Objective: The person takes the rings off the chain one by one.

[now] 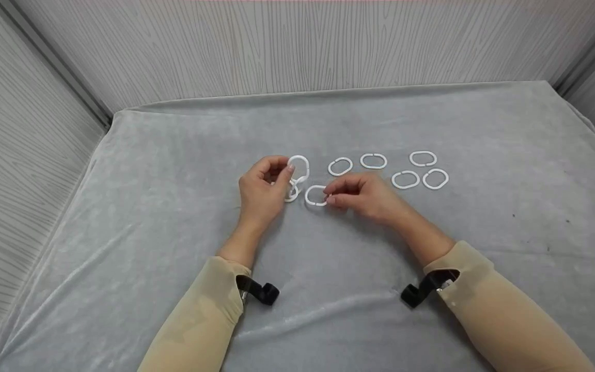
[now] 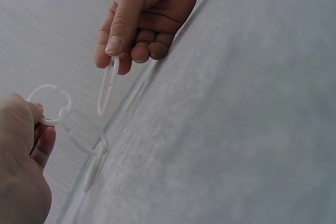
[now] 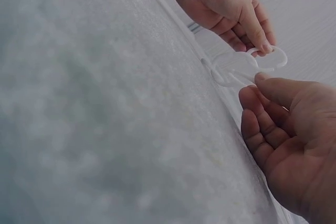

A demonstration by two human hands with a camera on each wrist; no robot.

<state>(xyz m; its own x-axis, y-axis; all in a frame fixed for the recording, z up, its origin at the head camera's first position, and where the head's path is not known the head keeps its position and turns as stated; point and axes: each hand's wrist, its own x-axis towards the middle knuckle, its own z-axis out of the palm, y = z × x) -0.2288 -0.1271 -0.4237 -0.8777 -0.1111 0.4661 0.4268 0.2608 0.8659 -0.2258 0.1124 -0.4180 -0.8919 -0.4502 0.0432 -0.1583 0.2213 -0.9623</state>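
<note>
My left hand (image 1: pixel 260 192) pinches the top link of a short chain of white plastic oval links (image 1: pixel 298 157) between thumb and fingers. In the left wrist view, a middle link (image 2: pixel 77 144) hangs from the held one and a lower link (image 2: pixel 92 174) dangles beneath it. Just to the right, my right hand (image 1: pixel 367 196) holds a single white oval link (image 1: pixel 307 196) by its end, with thumb and forefinger. This link has a small gap in its side and stands apart from the chain in the head view. The right hand's other fingers are loosely curled.
Several loose white links lie on the grey cloth (image 1: pixel 173 206) beyond the right hand, among them one near the fingers (image 1: pixel 351 164) and one further right (image 1: pixel 435 188). Pale wood-grain panels (image 1: pixel 297 46) enclose the back and sides. Black camera mounts (image 1: pixel 269 293) sit at both wrists.
</note>
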